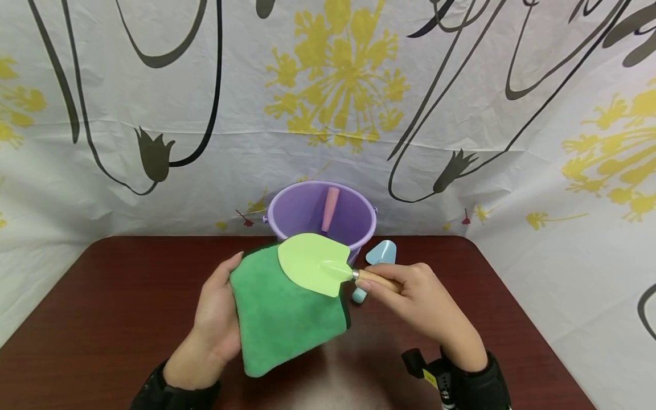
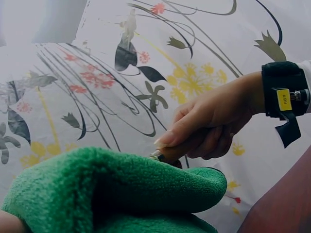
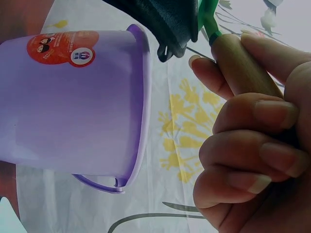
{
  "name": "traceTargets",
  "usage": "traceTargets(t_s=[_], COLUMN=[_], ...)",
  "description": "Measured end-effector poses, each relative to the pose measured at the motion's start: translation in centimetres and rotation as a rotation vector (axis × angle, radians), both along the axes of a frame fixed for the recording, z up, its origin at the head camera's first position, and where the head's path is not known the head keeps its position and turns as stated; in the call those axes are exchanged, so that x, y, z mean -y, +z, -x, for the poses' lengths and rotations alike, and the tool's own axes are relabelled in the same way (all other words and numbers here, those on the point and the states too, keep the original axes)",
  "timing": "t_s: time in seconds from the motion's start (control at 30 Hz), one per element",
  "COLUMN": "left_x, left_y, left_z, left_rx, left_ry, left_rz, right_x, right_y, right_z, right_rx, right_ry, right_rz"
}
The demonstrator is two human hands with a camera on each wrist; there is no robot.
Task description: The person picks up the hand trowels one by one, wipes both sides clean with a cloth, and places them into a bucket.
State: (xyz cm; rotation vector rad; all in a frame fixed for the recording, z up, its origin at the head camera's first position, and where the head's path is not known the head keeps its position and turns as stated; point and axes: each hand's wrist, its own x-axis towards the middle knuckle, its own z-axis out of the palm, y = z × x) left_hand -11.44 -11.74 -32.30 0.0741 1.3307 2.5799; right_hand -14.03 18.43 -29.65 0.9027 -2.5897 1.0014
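My left hand (image 1: 212,319) holds a fluffy green cloth (image 1: 287,324) by its left side, fingers hidden behind it. Over the cloth's upper part lies the light green blade of a small trowel (image 1: 312,265). My right hand (image 1: 427,299) grips the trowel's wooden handle (image 3: 243,65), thumb and forefinger near the metal collar and the other fingers curled. In the left wrist view the cloth (image 2: 131,170) bulges up in a fold and hides the blade. The cloth's dark underside (image 3: 163,22), with a small loop, shows in the right wrist view.
Just behind the cloth, a purple bucket (image 1: 297,205) stands at the back of the dark red table (image 1: 154,296), with a pink handle (image 1: 330,208) leaning inside. A light blue scoop-like piece (image 1: 381,252) lies right of it, partly behind my right hand. A patterned sheet (image 1: 215,199) hangs behind.
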Motion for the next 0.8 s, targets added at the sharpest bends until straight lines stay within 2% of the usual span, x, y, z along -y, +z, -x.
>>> traceTargets(t_s=[0.27, 0.53, 0.8], left_x=[1.3, 2.7, 3.5], left_y=[0.1, -0.1, -0.1], left_z=[0.3, 0.5, 0.5], left_rx=[-0.031, -0.061, -0.067], left_ry=[0.009, -0.009, 0.019], left_rz=[-0.057, -0.205, -0.225], right_x=[-0.1, -0.3, -0.4], right_y=[0.1, 0.1, 0.2], right_z=[0.0, -0.1, 0.0], right_rx=[0.014, -0.003, -0.003], right_ry=[-0.008, -0.026, -0.024], right_rz=[0.008, 0.005, 0.017])
